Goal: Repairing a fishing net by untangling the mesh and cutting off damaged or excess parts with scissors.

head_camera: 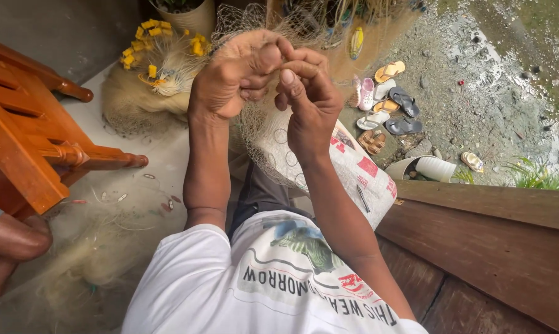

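My left hand [239,74] and my right hand [310,99] are raised together in front of me, fingertips pinching the fine mesh of a pale fishing net [264,133]. The net hangs from my fingers down over my lap and over a white printed sack [360,170] on my knee. Both hands are closed on the netting; the exact strand between the fingertips is too thin to make out.
A heap of net with yellow floats [153,52] lies on the concrete floor ahead left. An orange wooden chair [26,136] stands at left, another person's leg [10,238] below it. Several sandals [388,102] lie on gravel at right. A wooden bench edge [490,235] runs lower right.
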